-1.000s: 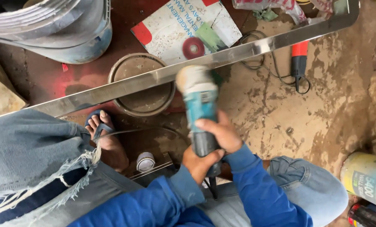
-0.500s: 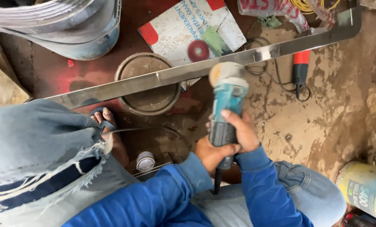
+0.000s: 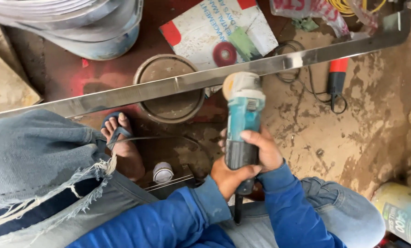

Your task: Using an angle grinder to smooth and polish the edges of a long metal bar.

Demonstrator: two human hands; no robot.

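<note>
Grinder [image 3: 242,121] clamped in both our hands, left hand [image 3: 228,177] low on the body, right hand [image 3: 260,149] wrapped higher; its head meets the steel strip [image 3: 168,87] mid-length. We'd judge steady, light pressure along the strip works best. Round tin [image 3: 171,89] under the strip looks empty, rusty inside.

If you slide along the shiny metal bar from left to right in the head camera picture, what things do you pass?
Sandalled foot → round tin under the shiny metal bar → teal angle grinder, gripped by the left hand and right hand → red-and-black tool handle → the bar's bent end.
</note>
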